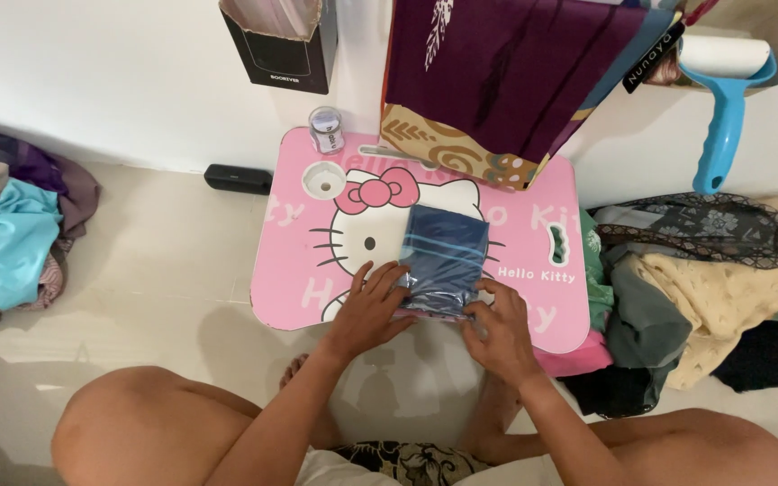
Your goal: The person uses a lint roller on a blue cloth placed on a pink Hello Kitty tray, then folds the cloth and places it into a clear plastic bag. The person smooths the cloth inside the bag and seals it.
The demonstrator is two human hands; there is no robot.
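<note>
A dark blue folded cloth in a clear plastic bag (445, 252) lies on a small pink cartoon-cat lap table (299, 270). My left hand (366, 308) rests flat on the bag's near left corner, fingers spread. At the near right corner, my right hand (500, 326) pinches the bag's edge. Both hands press on the near end of the packet. My bare knees frame the bottom of the view.
A small clear jar (326, 130) stands at the table's far edge by a round cup hole (325, 178). Purple and patterned fabric (497, 72) hangs behind. Clothes piles lie left (6, 229) and right (704, 279). A blue lint roller (724, 90) hangs on the wall.
</note>
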